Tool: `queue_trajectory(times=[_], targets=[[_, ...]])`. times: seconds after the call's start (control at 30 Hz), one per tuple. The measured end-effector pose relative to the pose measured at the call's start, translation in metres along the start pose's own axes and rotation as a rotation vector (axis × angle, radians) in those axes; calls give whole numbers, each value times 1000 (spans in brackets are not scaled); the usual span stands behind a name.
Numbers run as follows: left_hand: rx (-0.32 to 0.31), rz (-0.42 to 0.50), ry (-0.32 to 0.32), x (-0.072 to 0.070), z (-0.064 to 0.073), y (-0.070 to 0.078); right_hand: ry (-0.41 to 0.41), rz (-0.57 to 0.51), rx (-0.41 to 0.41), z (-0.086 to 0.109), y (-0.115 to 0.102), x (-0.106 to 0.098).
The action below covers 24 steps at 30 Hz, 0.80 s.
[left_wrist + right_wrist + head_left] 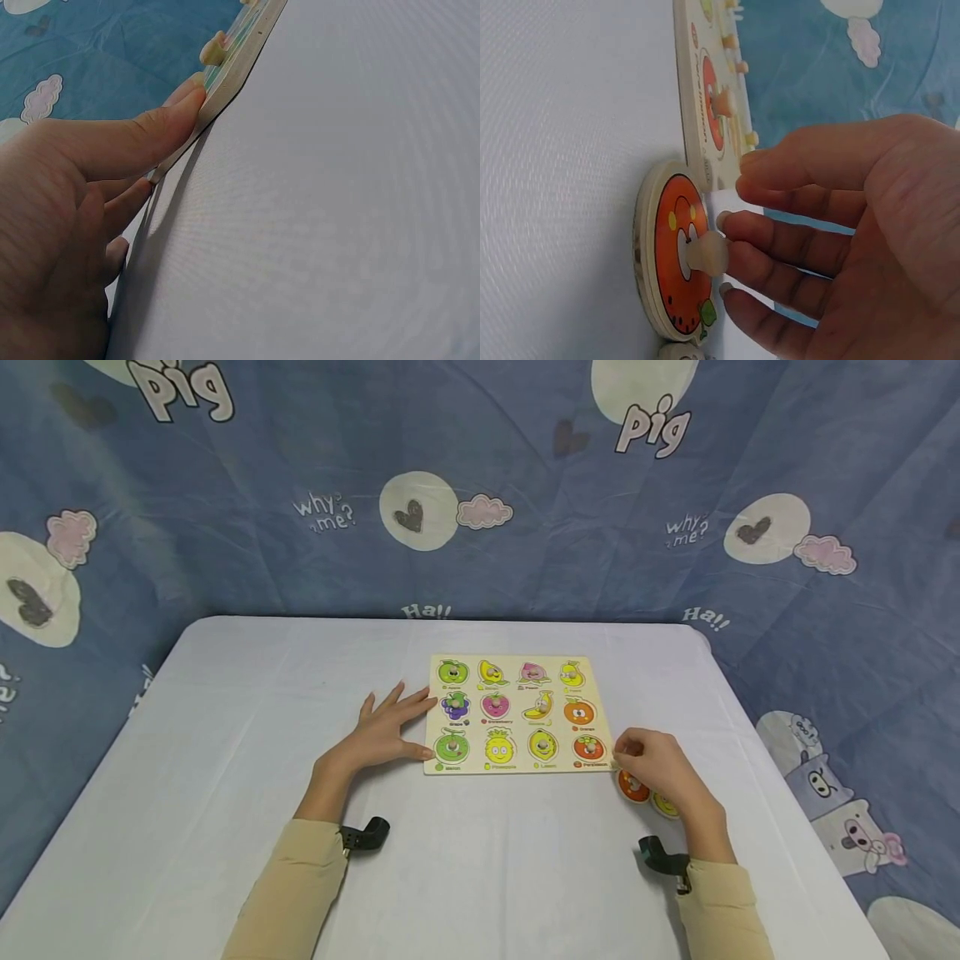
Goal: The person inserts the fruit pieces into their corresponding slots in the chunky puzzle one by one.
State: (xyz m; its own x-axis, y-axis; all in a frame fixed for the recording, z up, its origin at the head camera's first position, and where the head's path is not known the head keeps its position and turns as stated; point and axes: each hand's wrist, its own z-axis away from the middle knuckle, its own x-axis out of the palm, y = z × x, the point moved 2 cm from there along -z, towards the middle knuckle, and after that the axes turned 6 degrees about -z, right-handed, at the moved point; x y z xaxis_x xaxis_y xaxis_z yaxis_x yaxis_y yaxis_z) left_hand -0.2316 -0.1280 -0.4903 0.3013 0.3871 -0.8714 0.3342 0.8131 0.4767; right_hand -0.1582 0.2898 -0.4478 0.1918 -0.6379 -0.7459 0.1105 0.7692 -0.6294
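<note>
A pale wooden knob puzzle board [521, 722] with several fruit pictures lies on the white table. My left hand [384, 727] spreads its fingers along the board's left edge, the thumb [169, 124] touching the near left corner. Beyond the near right corner, a round orange-red fruit piece [679, 274] lies loose with its wooden knob [709, 253] up. A yellow piece [664, 805] sits beside it, partly covered by my right hand [660, 767]. That hand hovers by the knob with loosely bent fingers, thumb and index near each other; whether a finger touches the knob is unclear.
A white cloth covers the table [487, 868]. Behind it hangs a blue printed curtain [555, 552]. A black wrist camera [366, 835] sticks out from the left sleeve, another black camera [663, 857] from the right.
</note>
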Motion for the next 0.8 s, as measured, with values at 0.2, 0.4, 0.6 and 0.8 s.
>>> queue_trajectory(times=[0.2,0.4,0.6,0.8], targets=[[4,-1,0,1,0,-1,-27,10,9,2,0,-1],[5,2,2,2,-1,-2,-60,9,22,4,1,-2],[4,-1,3,3,-2,-2,-84,18,23,7,4,-3],[2,-2,5,3,-2,-3,-104,35,30,8,6,-3]])
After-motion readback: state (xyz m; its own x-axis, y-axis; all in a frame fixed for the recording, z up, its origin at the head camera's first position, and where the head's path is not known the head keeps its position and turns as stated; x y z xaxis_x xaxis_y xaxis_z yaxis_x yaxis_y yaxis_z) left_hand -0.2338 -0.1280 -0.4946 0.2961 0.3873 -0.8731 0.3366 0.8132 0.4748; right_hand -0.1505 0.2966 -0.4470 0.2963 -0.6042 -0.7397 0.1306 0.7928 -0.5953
